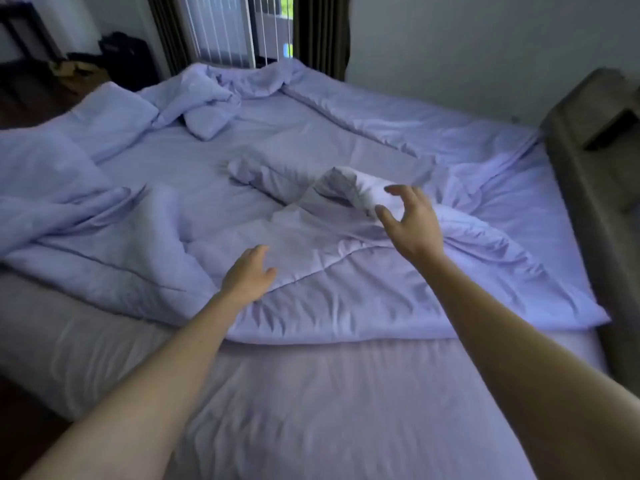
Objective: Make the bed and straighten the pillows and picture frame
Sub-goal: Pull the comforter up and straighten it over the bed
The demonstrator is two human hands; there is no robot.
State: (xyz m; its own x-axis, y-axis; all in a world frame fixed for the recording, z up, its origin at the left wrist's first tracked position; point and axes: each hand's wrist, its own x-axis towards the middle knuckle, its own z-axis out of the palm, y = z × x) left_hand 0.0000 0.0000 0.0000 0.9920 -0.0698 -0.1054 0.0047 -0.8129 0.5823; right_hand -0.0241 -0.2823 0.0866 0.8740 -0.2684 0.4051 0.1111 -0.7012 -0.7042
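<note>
The whole view is soft with motion blur, so fine weave and stitching are hard to read, and both forearms run off the bottom edge of the frame. A pale lavender comforter (346,292) lies rumpled across the middle of the bed (311,393), its quilted seams showing as faint lines and its near hem stopping well short of the bed's near edge, where smooth fitted sheet is bare. Near the centre a fold of it rises in a soft, rolled hump (349,188). The right hand (410,220) hovers at that hump with fingers spread and curled, thumb apart, holding nothing; whether its fingertips touch the cloth cannot be told. The left hand (247,275) is open and relaxed just over the comforter closer to the near hem, also gripping nothing. Along the bed's left edge two plump pillows (114,116) in the same lavender cloth lie askew, the nearer one cut off by the frame. A twisted heap of bedding (214,95) is bunched at the far left corner. Behind it stand white vertical blinds (221,26) between dark curtains. A brownish upholstered piece (602,140) hugs the bed's right edge, partly cropped. No picture frame can be made out.
</note>
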